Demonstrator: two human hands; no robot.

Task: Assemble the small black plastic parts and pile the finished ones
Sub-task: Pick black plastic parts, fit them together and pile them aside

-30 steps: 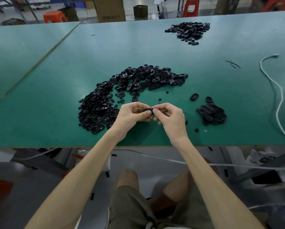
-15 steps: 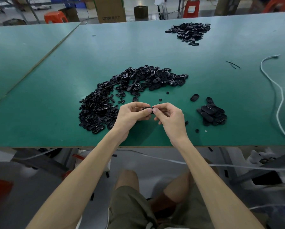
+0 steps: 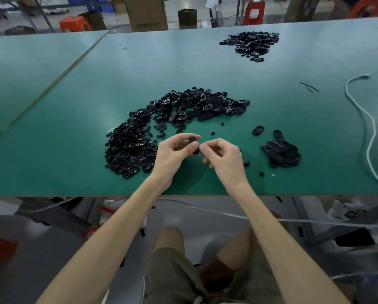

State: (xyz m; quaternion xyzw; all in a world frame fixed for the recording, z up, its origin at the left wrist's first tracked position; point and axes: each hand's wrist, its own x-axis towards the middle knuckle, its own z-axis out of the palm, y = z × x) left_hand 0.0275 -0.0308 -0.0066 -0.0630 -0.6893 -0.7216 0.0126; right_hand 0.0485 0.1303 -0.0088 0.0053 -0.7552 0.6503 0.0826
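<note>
My left hand (image 3: 172, 153) pinches a small black oval part (image 3: 193, 144) between thumb and fingers, a little above the green table (image 3: 73, 172). My right hand (image 3: 224, 159) has curled fingers, and its thumb and forefinger tips pinch the part's right edge. A large arc of loose black parts (image 3: 137, 145) lies just left of and beyond my hands. A small pile of closed black ovals (image 3: 281, 152) sits to the right of my right hand.
Another heap of black parts (image 3: 251, 41) lies far back on the right. One single oval shell (image 3: 258, 130) and a few tiny bits lie between the piles. A white cable (image 3: 369, 128) snakes along the right side. The table's front edge runs just below my wrists.
The part lay flat, hidden between both hands' fingertips; now it stands turned lengthwise and shows more, and my hands have drawn slightly apart.
</note>
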